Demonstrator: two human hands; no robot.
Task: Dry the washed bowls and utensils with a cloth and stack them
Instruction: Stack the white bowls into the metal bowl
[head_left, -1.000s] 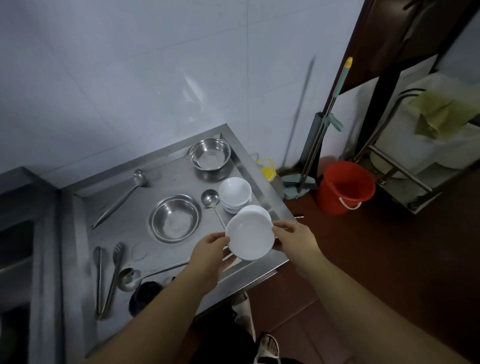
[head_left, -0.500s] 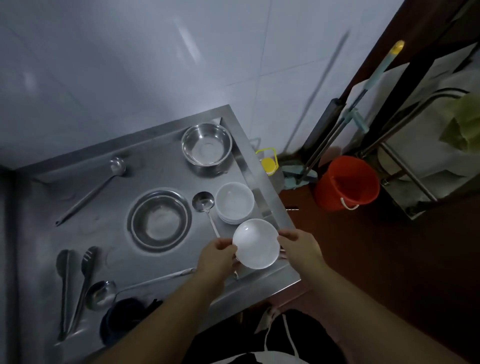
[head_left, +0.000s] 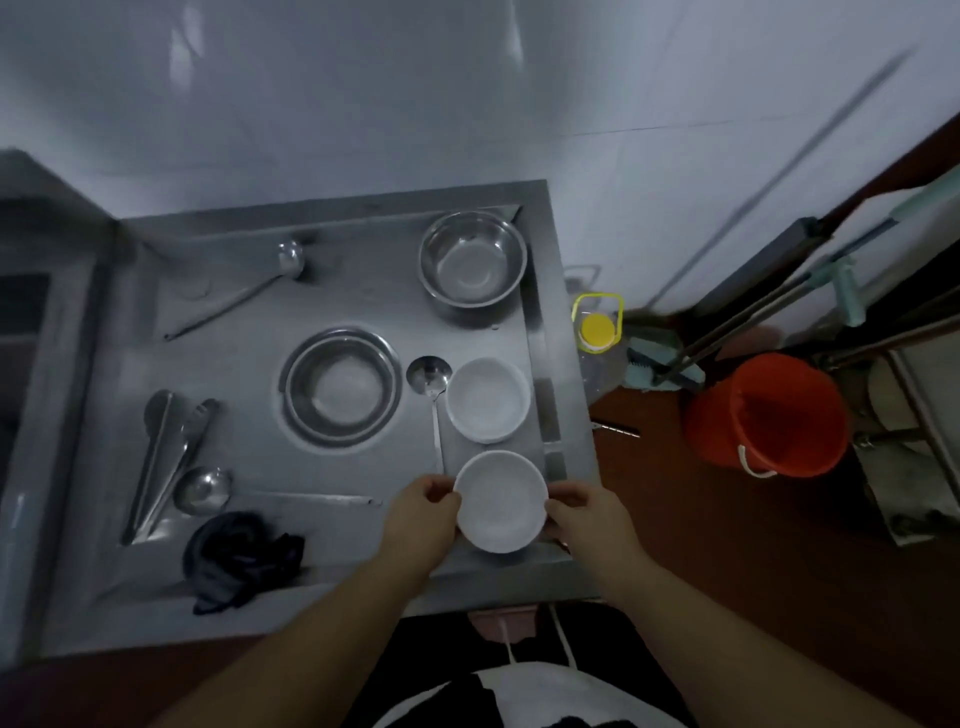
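Both hands hold a white bowl (head_left: 501, 501) over the near right corner of the steel counter (head_left: 363, 551). Left hand (head_left: 421, 512) grips its rim at 9 o'clock w/ curled fingers; right hand (head_left: 584, 512) grips the rim at 3 o'clock. Bowl faces up.

Just past it, at 12 o'clock, a stack of white bowls (head_left: 488, 399) sits on the counter, apart from the held one. A spoon (head_left: 430, 395) lies just beside the stack at its 9 o'clock, handle pointing back toward the left hand.

Ctr of counter: a steel bowl (head_left: 342, 387). Far right corner: another steel bowl (head_left: 472, 262). Far left: a ladle (head_left: 244, 291). Left side: tongs (head_left: 166, 457), w/ a second ladle (head_left: 218, 491) near them. A dark cloth (head_left: 241, 558) lies bunched at the near edge, at 8 o'clock from the held bowl, well apart from both hands.

On the floor at 3 o'clock: an orange bucket (head_left: 769, 415).
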